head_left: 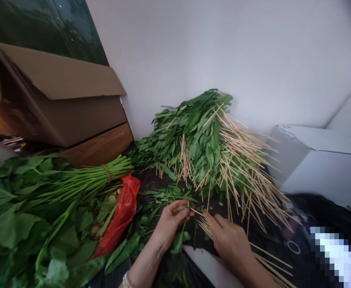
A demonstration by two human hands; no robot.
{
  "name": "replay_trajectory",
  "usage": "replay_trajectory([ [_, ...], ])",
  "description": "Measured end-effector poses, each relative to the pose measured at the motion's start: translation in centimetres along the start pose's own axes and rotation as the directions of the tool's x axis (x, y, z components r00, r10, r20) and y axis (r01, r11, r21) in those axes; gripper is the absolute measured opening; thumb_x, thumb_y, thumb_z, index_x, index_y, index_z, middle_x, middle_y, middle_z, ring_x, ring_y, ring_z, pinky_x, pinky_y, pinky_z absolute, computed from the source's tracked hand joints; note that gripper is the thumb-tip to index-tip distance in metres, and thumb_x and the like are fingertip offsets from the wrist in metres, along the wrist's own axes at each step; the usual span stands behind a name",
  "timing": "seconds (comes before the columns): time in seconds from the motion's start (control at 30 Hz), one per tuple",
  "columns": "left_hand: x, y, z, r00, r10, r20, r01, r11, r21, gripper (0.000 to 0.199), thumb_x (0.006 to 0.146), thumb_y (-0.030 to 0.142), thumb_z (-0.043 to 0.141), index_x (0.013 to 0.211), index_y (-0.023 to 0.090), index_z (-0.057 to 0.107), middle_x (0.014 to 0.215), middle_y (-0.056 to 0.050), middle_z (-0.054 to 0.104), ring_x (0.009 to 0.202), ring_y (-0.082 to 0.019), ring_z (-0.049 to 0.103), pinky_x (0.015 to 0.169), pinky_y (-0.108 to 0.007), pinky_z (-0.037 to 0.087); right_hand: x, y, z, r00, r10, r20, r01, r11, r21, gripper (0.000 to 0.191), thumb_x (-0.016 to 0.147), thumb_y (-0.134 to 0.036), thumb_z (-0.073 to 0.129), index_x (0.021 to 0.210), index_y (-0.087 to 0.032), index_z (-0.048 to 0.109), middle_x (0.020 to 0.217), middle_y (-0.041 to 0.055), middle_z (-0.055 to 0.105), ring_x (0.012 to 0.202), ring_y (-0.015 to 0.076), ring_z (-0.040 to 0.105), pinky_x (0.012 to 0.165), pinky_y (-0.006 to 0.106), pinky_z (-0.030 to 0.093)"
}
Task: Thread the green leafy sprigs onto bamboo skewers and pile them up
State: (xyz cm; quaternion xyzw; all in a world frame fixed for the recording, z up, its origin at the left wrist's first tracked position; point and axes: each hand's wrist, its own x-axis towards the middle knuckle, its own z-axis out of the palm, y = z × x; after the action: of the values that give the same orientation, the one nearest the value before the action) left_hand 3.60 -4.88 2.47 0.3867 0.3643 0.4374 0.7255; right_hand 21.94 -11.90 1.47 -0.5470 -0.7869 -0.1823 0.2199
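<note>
Near the bottom centre, my left hand (172, 218) pinches a green leaf piece (188, 204) at the tip of a thin wooden skewer (196, 211). To its right, my right hand (228, 236) is closed around that skewer, its fingers just behind the tip. More bare skewers (271, 262) run beneath my right hand toward the lower right. Behind both hands rises a large pile of green leaves (190, 124) threaded on skewers, whose bare ends (247, 160) fan out to the right. Loose cut leaves (166, 194) lie around my left hand.
At the left are broad leafy greens (13, 224), a tied bundle of green stems (88, 176) and a red plastic bag (118, 218). A cardboard box (82, 116) stands behind them. White boxes (328, 168) stand at the right, near black plastic (322, 212).
</note>
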Motion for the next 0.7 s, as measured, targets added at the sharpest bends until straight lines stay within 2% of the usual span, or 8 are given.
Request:
replay_trajectory([
  [0.13,-0.24,0.35,0.1,0.999,-0.029,-0.038,0.026,0.998,-0.062,0.032,0.063,0.027,0.085,0.087,0.014,0.069,0.09,-0.008,0.075,0.077,-0.014,0.07,0.07,-0.019,0.051,-0.07,0.04,0.04,1.0,0.008,-0.022,-0.008,1.0,0.002,0.042,0.083,-0.002,0.038,0.116,-0.014,0.061,0.071,0.0022,0.063,0.052,0.0149,0.061,0.05,0.028,0.037],
  [0.33,-0.17,0.18,-0.05,0.995,-0.066,-0.068,0.059,0.993,-0.102,0.036,0.059,0.026,0.087,0.087,0.013,0.07,0.088,-0.01,0.076,0.076,-0.014,0.071,0.068,-0.02,0.052,0.0,-0.08,0.07,1.0,-0.001,-0.01,0.001,1.0,0.003,0.041,0.084,-0.004,0.038,0.117,-0.014,0.06,0.072,0.0028,0.064,0.053,0.0148,0.061,0.05,0.027,0.037],
  [0.7,-0.28,0.39,0.16,0.997,-0.057,-0.06,0.054,0.997,-0.052,0.035,0.058,0.029,0.087,0.086,0.013,0.073,0.088,-0.01,0.076,0.075,-0.015,0.07,0.068,-0.02,0.051,-0.08,-0.05,0.02,1.0,-0.011,-0.009,0.012,0.999,0.036,0.042,0.082,-0.002,0.04,0.117,-0.014,0.061,0.072,0.002,0.064,0.053,0.0151,0.062,0.05,0.028,0.038],
])
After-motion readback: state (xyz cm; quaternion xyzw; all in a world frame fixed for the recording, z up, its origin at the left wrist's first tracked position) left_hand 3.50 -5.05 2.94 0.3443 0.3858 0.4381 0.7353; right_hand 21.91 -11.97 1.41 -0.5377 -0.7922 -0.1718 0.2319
